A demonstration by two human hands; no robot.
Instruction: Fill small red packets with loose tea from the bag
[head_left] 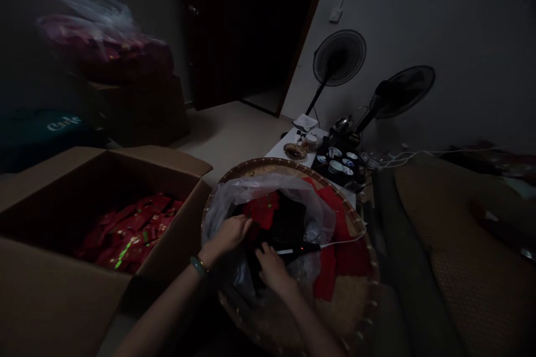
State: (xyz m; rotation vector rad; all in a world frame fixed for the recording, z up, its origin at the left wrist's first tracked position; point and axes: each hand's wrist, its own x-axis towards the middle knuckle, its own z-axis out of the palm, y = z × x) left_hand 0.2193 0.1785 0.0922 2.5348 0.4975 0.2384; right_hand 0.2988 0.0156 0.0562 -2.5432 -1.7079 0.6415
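Over the bamboo tray (354, 297), left hand (235, 232) is positioned near red fabric (262, 209), right hand (271, 268) beside corded black device (309, 247); finger closure cannot be determined.

White script lettering (64, 123) beginning with "C", otherwise unclear, stands on the dark teal object (29, 136).

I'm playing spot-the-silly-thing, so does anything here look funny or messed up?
Nothing looks clearly spilled or broken, though it's dim. The fans lean, but so does the doorframe, so the camera is probably tilted. Maybe odd: a black device with a red light in the round basket.
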